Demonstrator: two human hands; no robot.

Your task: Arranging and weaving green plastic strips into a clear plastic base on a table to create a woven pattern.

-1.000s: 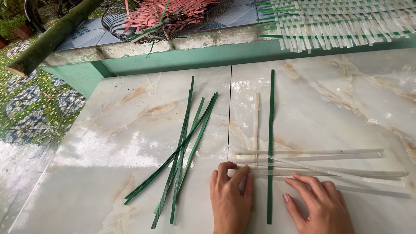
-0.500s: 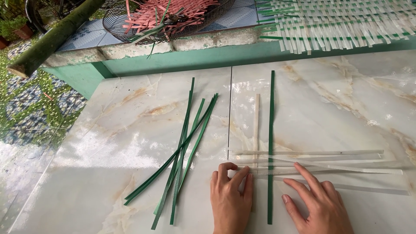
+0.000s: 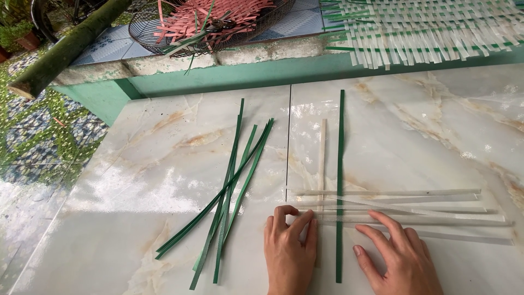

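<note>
Both hands lie flat and open, left hand [image 3: 289,248] and right hand [image 3: 401,257] pinning crossed white strips [image 3: 404,210] beside an upright green strip [image 3: 339,186]; even pressure would likely keep them aligned.

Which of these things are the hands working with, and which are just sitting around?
In use:
- left hand and right hand, pressing flat on the strips
- white strips laid crosswise
- upright green strip and upright white strip crossing them

Lying about:
- loose pile of green strips
- wire basket of pink strips
- woven mat
- bamboo pole
</note>
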